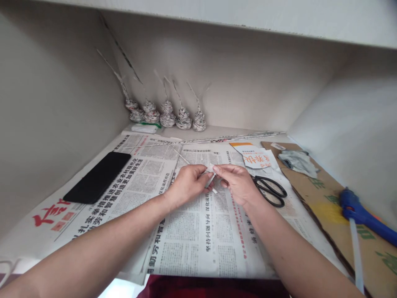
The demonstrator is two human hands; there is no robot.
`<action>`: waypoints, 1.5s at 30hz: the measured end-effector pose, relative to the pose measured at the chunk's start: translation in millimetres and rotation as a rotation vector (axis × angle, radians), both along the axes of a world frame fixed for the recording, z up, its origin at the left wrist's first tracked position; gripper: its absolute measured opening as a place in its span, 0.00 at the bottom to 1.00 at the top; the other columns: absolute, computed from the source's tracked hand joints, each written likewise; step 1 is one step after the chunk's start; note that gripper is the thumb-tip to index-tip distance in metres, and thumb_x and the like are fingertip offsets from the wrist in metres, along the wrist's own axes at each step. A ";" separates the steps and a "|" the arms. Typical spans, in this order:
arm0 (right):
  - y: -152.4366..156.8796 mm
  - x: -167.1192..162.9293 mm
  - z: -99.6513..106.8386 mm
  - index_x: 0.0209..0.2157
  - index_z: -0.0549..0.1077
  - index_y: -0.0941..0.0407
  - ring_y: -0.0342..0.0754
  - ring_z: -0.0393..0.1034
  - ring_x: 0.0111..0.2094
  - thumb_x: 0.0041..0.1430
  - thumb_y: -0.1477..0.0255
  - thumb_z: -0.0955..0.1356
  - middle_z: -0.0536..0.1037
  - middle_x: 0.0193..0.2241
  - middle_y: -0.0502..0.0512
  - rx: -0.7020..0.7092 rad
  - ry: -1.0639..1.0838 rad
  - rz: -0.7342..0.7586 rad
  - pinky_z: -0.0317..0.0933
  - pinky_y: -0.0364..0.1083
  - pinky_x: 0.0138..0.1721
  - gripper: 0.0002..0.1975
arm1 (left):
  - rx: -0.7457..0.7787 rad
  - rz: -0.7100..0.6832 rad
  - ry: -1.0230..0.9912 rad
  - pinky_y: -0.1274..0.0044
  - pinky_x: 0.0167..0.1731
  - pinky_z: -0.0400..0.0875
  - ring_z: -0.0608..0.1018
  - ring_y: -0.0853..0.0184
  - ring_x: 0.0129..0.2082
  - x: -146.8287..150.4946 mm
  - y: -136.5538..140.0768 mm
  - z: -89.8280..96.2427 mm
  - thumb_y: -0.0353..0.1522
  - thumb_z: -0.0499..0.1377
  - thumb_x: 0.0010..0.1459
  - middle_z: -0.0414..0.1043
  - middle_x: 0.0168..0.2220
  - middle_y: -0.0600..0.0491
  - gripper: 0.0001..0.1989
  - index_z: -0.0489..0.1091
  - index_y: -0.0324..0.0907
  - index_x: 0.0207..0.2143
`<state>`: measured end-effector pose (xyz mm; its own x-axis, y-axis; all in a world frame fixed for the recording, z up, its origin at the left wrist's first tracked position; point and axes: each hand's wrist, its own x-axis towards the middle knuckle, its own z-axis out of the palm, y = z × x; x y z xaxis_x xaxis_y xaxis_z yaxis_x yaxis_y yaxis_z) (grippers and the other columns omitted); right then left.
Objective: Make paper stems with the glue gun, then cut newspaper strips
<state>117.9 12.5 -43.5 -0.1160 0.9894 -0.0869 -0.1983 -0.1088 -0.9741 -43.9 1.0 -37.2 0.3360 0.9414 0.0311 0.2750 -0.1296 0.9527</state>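
My left hand (190, 182) and my right hand (237, 181) meet above the middle of the spread newspaper (186, 248). Between their fingertips are thin rolled paper sticks (212, 179), whitish and crossing one another. One stick reaches up and left past my left hand, while short white ends stick out below the fingers. Both hands are closed in a pinch on these sticks. My palms hide part of them. Just beyond my right wrist lie black-handled scissors (269, 190), their blades mostly covered by my hand and a paper.
Several gourd-shaped woven paper pieces (167, 114) stand along the back wall. Long paper sticks (223, 138) lie before them. A black phone-like slab (97, 177) is at left. On the right, cardboard (313, 194) bears a grey cloth (297, 162) and a blue glue gun (366, 215).
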 end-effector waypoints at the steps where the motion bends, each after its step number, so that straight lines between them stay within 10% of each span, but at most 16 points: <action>1: -0.2 -0.7 -0.2 0.25 0.80 0.59 0.40 0.60 0.21 0.40 0.63 0.78 0.75 0.21 0.52 -0.004 0.003 -0.006 0.46 0.42 0.20 0.13 | -0.001 0.000 0.004 0.77 0.27 0.75 0.79 0.67 0.26 0.1 0.0 0.0 0.39 0.54 0.61 0.75 0.26 0.51 0.14 0.70 0.38 0.29; 24: -6.4 -8.4 1.8 0.17 0.66 0.55 0.39 0.60 0.14 0.43 0.61 0.77 0.69 0.13 0.44 -0.005 0.049 0.038 0.55 0.42 0.18 0.20 | -0.014 -0.061 -0.022 0.76 0.31 0.75 0.78 0.66 0.29 -0.9 -3.2 -0.6 0.37 0.58 0.58 0.78 0.29 0.49 0.12 0.74 0.37 0.29; 33: -4.0 3.1 7.7 0.29 0.78 0.56 0.42 0.67 0.22 0.55 0.61 0.71 0.76 0.20 0.49 0.107 -0.123 0.256 0.54 0.43 0.24 0.12 | -0.192 -0.075 -0.173 0.79 0.32 0.76 0.77 0.71 0.29 -0.4 -0.3 7.1 0.35 0.57 0.60 0.75 0.28 0.50 0.12 0.73 0.36 0.29; 45: -5.2 -3.6 1.5 0.24 0.76 0.57 0.42 0.68 0.19 0.43 0.63 0.77 0.75 0.18 0.49 0.000 0.025 0.079 0.61 0.44 0.23 0.13 | -0.097 -0.084 -0.049 0.76 0.33 0.74 0.77 0.68 0.29 -0.5 0.5 -1.6 0.39 0.60 0.56 0.77 0.29 0.50 0.13 0.76 0.37 0.31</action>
